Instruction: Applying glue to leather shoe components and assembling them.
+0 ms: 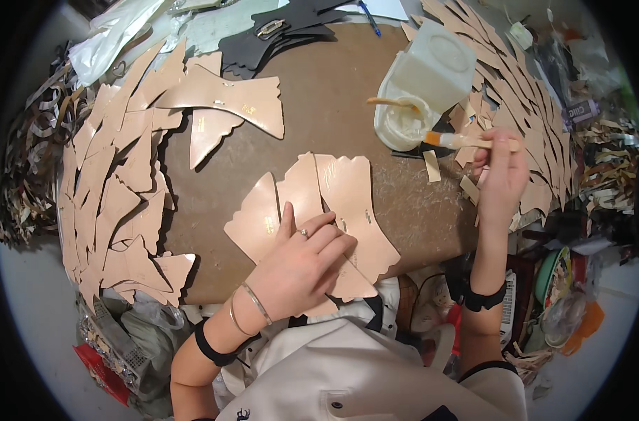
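The left hand [298, 259], fingers partly spread, rests on overlapping tan pieces [349, 189] at the near edge of the surface [319, 105]; the right hand [502, 167] pinches the brush [449, 140] by the white container [435, 67]. An overloaded brush could drip; weak pressure could let pieces slip.

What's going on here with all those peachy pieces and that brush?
A person is working at a brown table. Their left hand rests on a few overlapping peach pieces with wavy ends. Their right hand holds a brush, its tip by the rim of a white tub with white paste inside. More peach pieces lie in piles on both sides, and black pieces lie at the far edge.
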Tool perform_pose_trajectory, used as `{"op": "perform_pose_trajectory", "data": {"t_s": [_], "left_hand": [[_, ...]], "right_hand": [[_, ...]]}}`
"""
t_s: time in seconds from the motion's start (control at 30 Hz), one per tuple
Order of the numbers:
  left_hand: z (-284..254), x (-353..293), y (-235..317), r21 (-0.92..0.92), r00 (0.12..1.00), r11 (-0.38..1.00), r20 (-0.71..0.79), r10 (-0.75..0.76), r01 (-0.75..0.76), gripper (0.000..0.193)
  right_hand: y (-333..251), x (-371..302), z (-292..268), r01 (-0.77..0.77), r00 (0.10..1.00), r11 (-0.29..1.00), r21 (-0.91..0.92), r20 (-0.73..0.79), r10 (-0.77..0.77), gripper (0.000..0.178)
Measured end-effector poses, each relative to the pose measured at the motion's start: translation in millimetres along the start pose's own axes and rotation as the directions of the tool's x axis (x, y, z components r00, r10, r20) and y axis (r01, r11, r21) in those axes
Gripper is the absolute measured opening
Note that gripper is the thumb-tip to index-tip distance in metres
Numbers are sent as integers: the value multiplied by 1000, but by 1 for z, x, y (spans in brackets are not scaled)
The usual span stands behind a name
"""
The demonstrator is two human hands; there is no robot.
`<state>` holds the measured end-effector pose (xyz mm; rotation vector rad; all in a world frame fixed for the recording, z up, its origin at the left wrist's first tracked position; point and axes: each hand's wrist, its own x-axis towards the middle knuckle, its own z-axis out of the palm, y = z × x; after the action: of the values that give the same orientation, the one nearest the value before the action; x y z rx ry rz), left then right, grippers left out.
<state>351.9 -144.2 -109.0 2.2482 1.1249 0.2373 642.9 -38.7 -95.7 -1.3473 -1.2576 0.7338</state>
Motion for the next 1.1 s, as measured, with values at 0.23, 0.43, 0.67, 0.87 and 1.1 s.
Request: {"op": "perform_pose_trajectory", "data": {"t_s": [0.23,0.43,0.67,0.87,1.1], "left_hand": [[19,21,2,92,949,993,-311,-46,78,55],[24,31,-10,-74,923,994,-372,-99,76,78],[31,18,-17,-220,906,971,-385,-176,95,100],[31,20,-13,-219,892,966,-396,-220,141,108],[32,19,-14,-209,897,967,-385,-218,146,106]], "right_hand": [[-1,3,3,69,989,967,-246,-113,-99,24],[5,-2,-5,136,947,920,-368,-226,-230,29],[-5,-83,11,-48,947,964,261,319,-40,27],[6,-96,38,91,901,995,48,422,-103,19],[9,-80,31,483,769,867,-125,534,-352,11]]}}
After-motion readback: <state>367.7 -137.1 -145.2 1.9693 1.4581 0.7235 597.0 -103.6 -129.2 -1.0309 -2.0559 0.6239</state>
